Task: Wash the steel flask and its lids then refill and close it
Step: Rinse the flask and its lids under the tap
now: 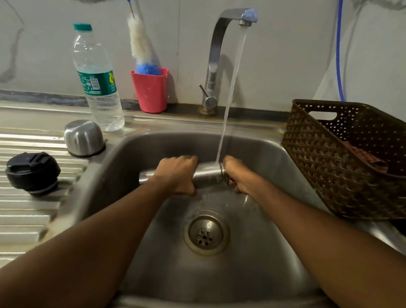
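Currently, on my feed, the steel flask point(208, 175) lies on its side, held above the basin of the sink point(278, 157), with its base pointing left and its open, threaded mouth pointing right. My left hand point(176, 174) comes over the top of the body, with the fingers wrapped round the far side and the thumb underneath, so it has a full grip. My right hand point(237, 176) is at the mouth end, with its fingers curled round the neck. How far they reach inside the opening I cannot tell.

Water point(230, 96) runs from the tap point(217, 49) in a steady stream and lands on the flask just beside the neck, between my two hands. It then spills down towards the drain point(206, 233).

Both lids are off and sit on the ribbed draining board point(13, 215) to the left. The steel cup lid point(84, 138) stands upside down near the corner of the sink, and the black stopper lid point(32, 173) is a little nearer to me, apart from it.

Behind them stands a plastic water bottle point(96, 79), partly full and capped. Next to it is a pink cup point(150, 91) holding a bottle brush point(139, 41). A brown basket point(335, 183) sits on the right edge of the sink with a checked cloth point(364, 158) inside.
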